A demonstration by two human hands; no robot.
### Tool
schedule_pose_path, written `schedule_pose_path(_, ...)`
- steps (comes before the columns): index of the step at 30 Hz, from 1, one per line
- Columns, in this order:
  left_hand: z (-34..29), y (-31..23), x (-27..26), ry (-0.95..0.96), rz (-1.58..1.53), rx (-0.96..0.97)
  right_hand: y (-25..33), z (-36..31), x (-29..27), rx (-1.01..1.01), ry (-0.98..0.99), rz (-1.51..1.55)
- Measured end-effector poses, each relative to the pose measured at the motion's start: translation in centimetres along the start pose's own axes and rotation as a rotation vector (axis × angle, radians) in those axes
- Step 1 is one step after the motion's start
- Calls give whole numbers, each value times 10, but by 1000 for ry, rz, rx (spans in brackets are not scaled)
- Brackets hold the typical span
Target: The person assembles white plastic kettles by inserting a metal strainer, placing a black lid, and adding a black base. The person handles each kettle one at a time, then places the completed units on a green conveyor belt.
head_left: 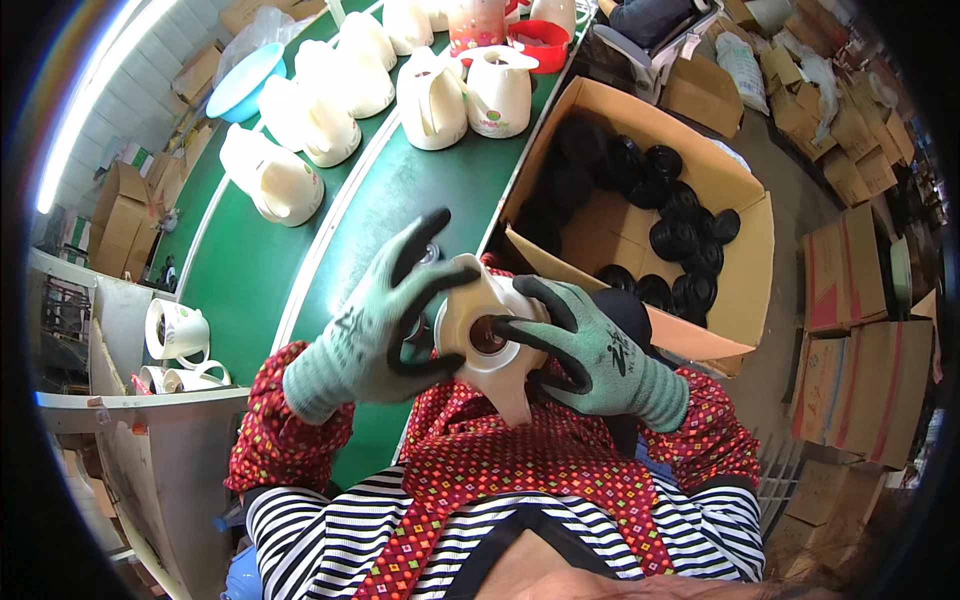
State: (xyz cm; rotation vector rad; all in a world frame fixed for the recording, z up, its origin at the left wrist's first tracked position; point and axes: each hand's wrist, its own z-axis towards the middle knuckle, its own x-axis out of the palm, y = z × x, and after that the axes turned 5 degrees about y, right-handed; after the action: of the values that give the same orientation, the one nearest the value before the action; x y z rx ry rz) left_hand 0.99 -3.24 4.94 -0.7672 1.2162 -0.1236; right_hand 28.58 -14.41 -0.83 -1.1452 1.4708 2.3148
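A cream-white plastic jug [505,378] is held in front of my chest, its round opening facing up and its handle pointing toward me. My right hand [600,350], in a green and black glove, is closed on the jug's right side, with one fingertip at the opening. My left hand [365,330], gloved alike, has its fingers spread along the jug's left side; some fingertips reach its edge. Beyond, on the green conveyor belt [370,220], stand several similar jugs, the nearest being one white jug [432,105] and another with a printed mark [500,95].
To the right, an open cardboard box [745,260] holds several round black parts [675,238]. A blue basin [245,80] and a red basin [540,45] are at the far end. White jugs [180,330] sit on a ledge at left. Stacked cartons [860,390] line the right side.
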Motion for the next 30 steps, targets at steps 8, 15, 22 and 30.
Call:
schedule_pose_path(8, -2, 12, 30, 193, 169, 11, 9, 7, 5, 55, 111, -286)
schedule_pose_path(15, -1, 17, 62, 89, -98, 63, 10, 3, 15, 74, 89, -356)
schedule_pose_path(22, -8, 16, 74, 26, -95, 157, 12, -6, 23, 43, 55, -377)
schedule_pose_path(30, -13, 6, 76, -230, -97, 211, -72, -2, 0, 498, -403, 792)
